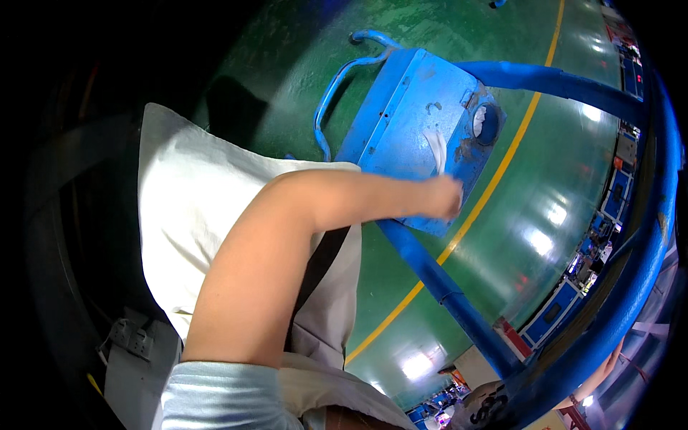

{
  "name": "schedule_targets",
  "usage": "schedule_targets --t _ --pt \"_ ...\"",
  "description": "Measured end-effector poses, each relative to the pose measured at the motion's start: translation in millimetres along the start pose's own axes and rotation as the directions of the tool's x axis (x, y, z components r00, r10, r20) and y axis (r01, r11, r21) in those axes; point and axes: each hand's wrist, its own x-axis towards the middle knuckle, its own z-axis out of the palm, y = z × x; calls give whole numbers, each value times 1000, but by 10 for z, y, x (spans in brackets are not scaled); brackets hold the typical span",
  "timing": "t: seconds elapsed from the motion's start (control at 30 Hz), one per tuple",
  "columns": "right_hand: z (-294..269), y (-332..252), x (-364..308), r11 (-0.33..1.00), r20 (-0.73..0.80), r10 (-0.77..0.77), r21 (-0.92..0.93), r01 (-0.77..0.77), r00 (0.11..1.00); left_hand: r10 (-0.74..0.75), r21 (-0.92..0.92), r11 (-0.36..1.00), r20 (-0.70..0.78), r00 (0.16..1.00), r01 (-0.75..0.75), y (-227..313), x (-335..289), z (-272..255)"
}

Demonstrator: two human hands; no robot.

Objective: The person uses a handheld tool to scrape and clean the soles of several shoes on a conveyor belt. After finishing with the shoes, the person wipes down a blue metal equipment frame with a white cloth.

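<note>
Blue metal box, the scuffed housing mounted on the blue tubular frame, sits up and right of centre in your view, over the green floor with its yellow line. Going from the left: a white cloth sheet lies across your lap or bench there, touching nothing you are working on, so leave it flat and out of the wiping path. Your bare forearm crosses it and bends toward the box. I judge this to be your left hand, though the fisheye makes that uncertain. It is closed around a small white rag, whose free end stands up against the box face. The fingers themselves are hidden, so I cannot tell how tightly you have it.

Keep the rag bunched under your palm, and work in short strokes toward the round opening at the right. Go lightly near the rusty patches beside it. Your right hand is not in view.
</note>
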Motion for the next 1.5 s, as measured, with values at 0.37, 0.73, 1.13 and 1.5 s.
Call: schedule_targets --t 0.37,0.73,1.13,1.5 --pt "130 -88 -34 999 6 31 37 -31 1000 193 318 929 21 981 -190 -205 553 -230" --pt "49 -60 -7 990 43 39 136 -44 998 315 297 889 157 936 -349 371 69 167" --pt "-212 -364 -149 969 62 33 -247 -17 998 60 443 896 -101 993 -9 -297 795 -300" --pt "93 -145 -50 986 -9 85 143 -83 996 340 309 867 207 917 -391 89 228 22"
